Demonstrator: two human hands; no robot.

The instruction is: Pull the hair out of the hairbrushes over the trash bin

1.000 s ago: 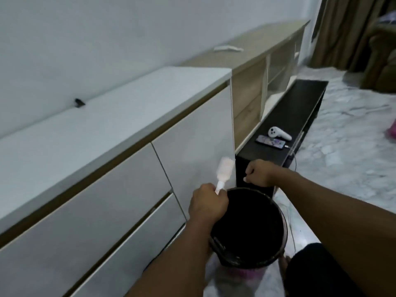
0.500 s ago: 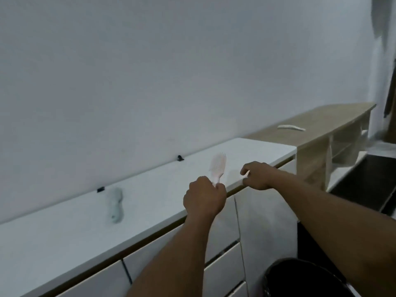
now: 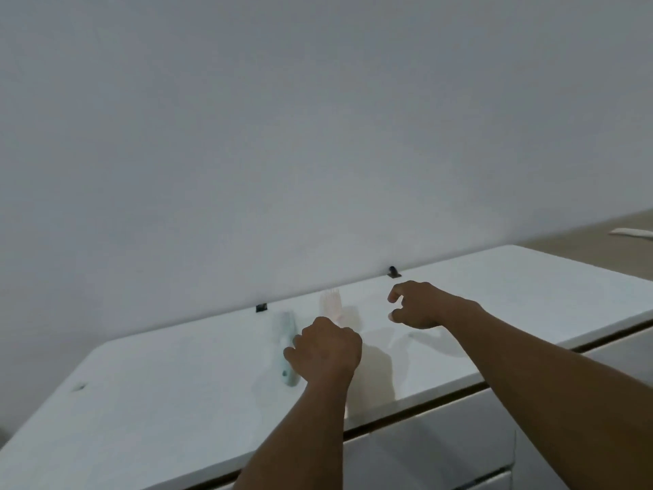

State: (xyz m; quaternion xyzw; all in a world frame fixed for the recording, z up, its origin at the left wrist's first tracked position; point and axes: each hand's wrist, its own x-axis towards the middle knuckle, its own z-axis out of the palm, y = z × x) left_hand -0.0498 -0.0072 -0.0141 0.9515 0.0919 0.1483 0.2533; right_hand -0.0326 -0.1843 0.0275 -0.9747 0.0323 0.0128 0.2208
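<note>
Now my left hand (image 3: pixel 327 348), fist closed on the pink hairbrush (image 3: pixel 330 304), has left the bin for the bench (image 3: pixel 176 390); my right hand (image 3: pixel 415 305), at 3 o'clock, is half open, empty.

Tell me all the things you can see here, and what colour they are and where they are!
pink hairbrush: 1, pale pink, held upright above the cabinet top by its handle
green hairbrush: 1, pale green, lying on the cabinet top, just left of the fist
white cabinet: 1, white top with drawer fronts below, against the wall
black clips: 2, black, along the cabinet's back edge by the wall
wooden shelf unit: 1, light wood, far right
white object: 1, white, on the wooden top; too blurred to name
wall: 1, plain grey-white, behind everything
left hand: 1, fist around the pink brush handle
right hand: 1, empty, fingers curled, above the cabinet top
</note>
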